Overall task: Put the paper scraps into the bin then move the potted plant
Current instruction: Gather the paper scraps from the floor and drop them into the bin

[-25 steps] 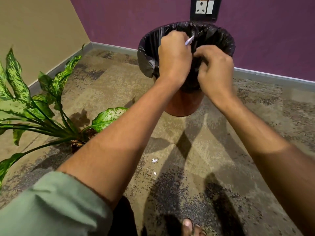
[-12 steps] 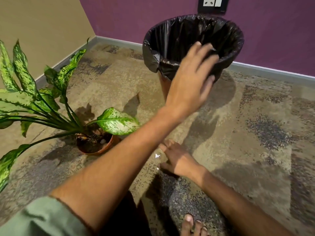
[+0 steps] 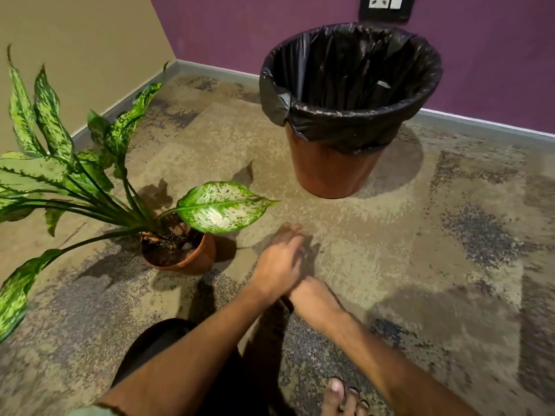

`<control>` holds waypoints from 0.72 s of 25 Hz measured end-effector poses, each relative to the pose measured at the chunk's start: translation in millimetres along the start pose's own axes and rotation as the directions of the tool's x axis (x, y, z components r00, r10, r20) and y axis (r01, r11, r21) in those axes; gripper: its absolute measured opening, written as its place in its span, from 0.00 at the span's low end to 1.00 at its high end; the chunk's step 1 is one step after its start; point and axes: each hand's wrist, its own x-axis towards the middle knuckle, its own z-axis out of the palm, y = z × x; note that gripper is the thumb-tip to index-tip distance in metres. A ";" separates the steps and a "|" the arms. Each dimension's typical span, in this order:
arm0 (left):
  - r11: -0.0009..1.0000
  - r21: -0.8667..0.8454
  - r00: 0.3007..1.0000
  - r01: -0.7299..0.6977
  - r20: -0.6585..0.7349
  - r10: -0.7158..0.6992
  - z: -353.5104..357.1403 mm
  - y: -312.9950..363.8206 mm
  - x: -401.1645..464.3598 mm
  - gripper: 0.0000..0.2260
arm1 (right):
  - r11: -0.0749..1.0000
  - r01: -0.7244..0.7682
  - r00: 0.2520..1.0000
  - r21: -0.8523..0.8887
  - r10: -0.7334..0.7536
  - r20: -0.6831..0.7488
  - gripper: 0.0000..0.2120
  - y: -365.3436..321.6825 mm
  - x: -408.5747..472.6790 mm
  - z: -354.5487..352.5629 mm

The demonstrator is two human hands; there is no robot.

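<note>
Both hands are low over the carpet in front of the person's knee. The left hand (image 3: 280,265) lies across the right, fingers stretched forward and blurred, holding nothing that can be seen, so its grip looks slack and open. The right hand (image 3: 312,298) sits just under and behind it, wrist touching the left wrist; its fingers are hidden beneath the left hand, so whether its grip is closed on a paper scrap cannot be told. No scrap shows on the carpet (image 3: 420,280) near the hands.

Just to the left of the hands stands the potted plant (image 3: 180,250), upright in a brown pot, one pale speckled leaf reaching toward the hands and long green leaves spreading left. Farther back, well apart from the hands, the bin (image 3: 336,169) stands upright near the purple wall (image 3: 270,28), its black liner (image 3: 345,115) folded over the rim. A small pale scrap (image 3: 383,84) lies against the liner inside. Bare toes (image 3: 342,397) show at the bottom edge.
</note>
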 end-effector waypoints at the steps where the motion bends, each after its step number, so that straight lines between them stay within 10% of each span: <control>1: 0.997 0.033 0.998 0.066 0.015 -0.066 -1.2 -10.8 -1.9 0.17 | 0.997 -0.033 0.997 0.071 0.028 0.066 0.08 -6.5 -0.4 -7.7; 12: 0.970 0.032 0.968 0.240 0.064 -0.242 -13.7 -50.5 -9.1 0.19 | 0.999 0.017 0.974 0.029 -0.010 -0.228 0.09 -5.7 4.5 -62.6; 18: 0.963 -0.022 0.959 0.267 0.101 -0.264 -27.8 -50.6 -2.1 0.19 | 1.000 -0.020 0.581 -0.004 0.008 -0.814 0.05 40.3 14.1 -214.7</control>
